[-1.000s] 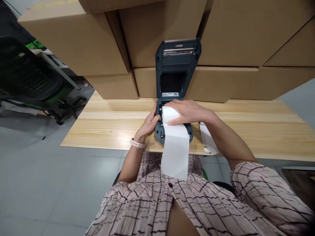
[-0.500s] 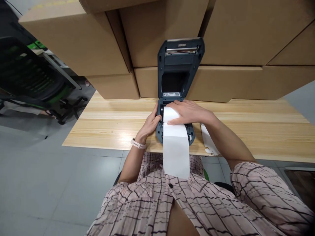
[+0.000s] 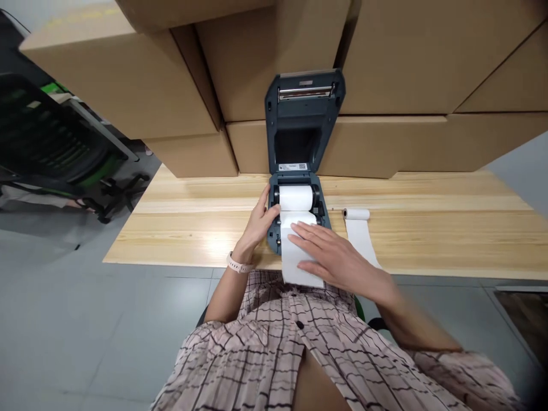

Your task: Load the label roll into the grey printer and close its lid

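A dark grey label printer (image 3: pixel 273 231) lies on the table with its lid (image 3: pixel 305 120) raised against the boxes. Inside sits a white label roll (image 3: pixel 296 198) between two black holders. From it a white paper strip (image 3: pixel 295 260) runs toward me, past the printer's front and over the table edge. My left hand (image 3: pixel 257 225) grips the printer's left side, thumb on the upper rim and fingers along the outside. Across the strip lies my right hand (image 3: pixel 327 254), flat with fingers stretched out, covering the printer's front right corner.
To the right on the wooden table (image 3: pixel 428 228) is a smaller white paper roll (image 3: pixel 356 214), its loose tail reaching the front edge. Stacked cardboard boxes (image 3: pixel 398 63) line the table's back. A dark office chair (image 3: pixel 43 137) stands on the floor at left.
My right hand has moved off the roll toward me, down onto the paper strip. The strip's free end lies further back, and the small roll has come into view. My left hand keeps its grip.
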